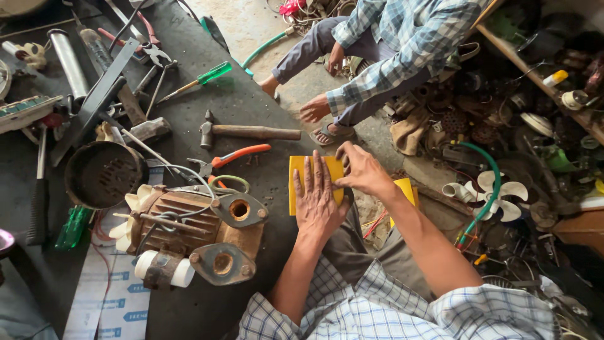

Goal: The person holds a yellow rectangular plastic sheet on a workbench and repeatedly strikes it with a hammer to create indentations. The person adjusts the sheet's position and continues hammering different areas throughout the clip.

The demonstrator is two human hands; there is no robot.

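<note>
A yellow sheet (298, 173) lies flat on the dark mat at the middle of the view. My left hand (318, 198) presses down flat on it with fingers spread. At the sheet's far right edge, my right hand (362, 170) pinches it with curled fingers. A second yellow piece (406, 191) pokes out under my right forearm. Left of the sheet sits a rusty electric motor (201, 230) with a pale fan and loose wires.
A hammer (248, 132), orange-handled pliers (236, 155), a green screwdriver (198, 80) and a round dark pan (100, 173) lie on the mat. Another person in a plaid shirt (390, 44) squats beyond. Scrap parts, a white fan blade (497, 192) and a green hose clutter the right.
</note>
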